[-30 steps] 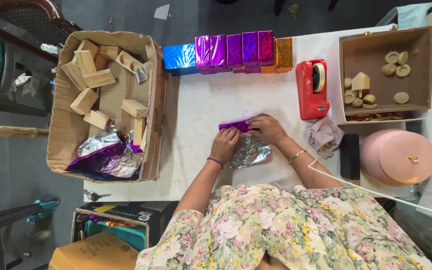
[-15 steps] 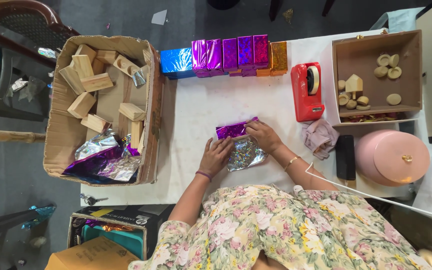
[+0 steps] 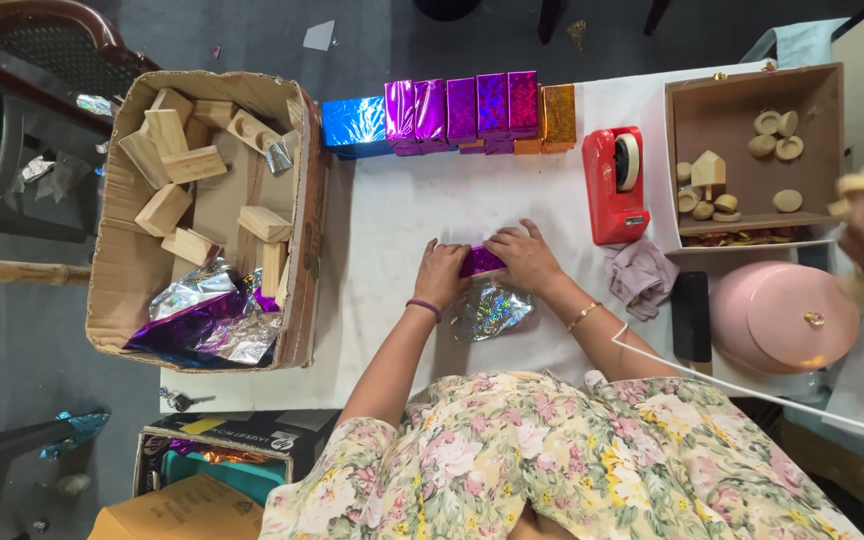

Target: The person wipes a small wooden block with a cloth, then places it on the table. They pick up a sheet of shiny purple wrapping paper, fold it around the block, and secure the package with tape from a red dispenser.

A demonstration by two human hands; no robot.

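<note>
The left hand (image 3: pixel 442 273) and the right hand (image 3: pixel 524 257) press from either side on a small block half wrapped in purple foil (image 3: pixel 479 262), which lies near the middle of the white bench (image 3: pixel 392 215). The fingers of both hands are clenched around the block's ends, grasping it between them. Loose silver foil (image 3: pixel 489 308) spills from beneath the block toward the person. Along the far edge of the bench stands a row of wrapped blocks (image 3: pixel 462 113) in blue, purple and orange. A red tape dispenser (image 3: pixel 614 185) sits just right of the hands. A cardboard box of bare wooden blocks (image 3: pixel 202 210) rests at the bench's left edge.
</note>
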